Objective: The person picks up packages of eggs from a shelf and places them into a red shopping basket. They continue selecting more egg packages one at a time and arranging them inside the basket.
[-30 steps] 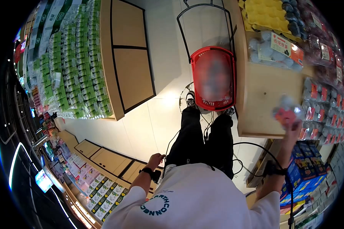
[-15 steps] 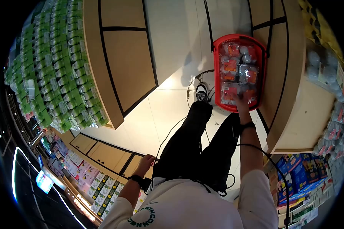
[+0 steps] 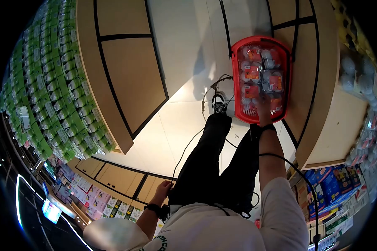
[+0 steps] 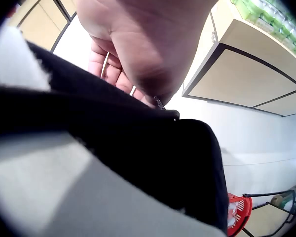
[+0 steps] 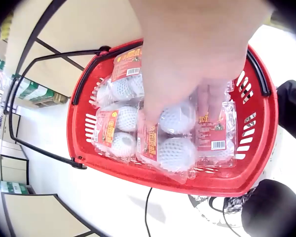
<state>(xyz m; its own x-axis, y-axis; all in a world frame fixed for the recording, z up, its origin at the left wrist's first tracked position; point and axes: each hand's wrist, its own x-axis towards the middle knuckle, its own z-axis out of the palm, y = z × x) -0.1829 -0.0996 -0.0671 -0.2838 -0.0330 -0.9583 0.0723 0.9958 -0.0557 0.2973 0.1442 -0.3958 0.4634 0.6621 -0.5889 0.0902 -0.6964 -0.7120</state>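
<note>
A red shopping basket stands on the floor beside the right leg, holding several clear plastic packs of white, net-textured round items with red labels. My right hand reaches down into it. In the right wrist view the thumb lies against the label side of one clear plastic pack and the fingers come down its other side, gripping it among the rest. Beside it lies another labelled pack. My left hand hangs by the left thigh, fingers loosely bent, next to a thin black cable.
A wooden display with more clear packs rises right of the basket. On the left, a wooden stand bears stacked green-labelled packs. The basket's black handle lies folded outward. Blue boxes are at the lower right.
My right hand has brought a pack from the right-hand display down into the basket. Since half a second ago that pack has shifted away from my body, toward the other packs. The left hand still hangs.
</note>
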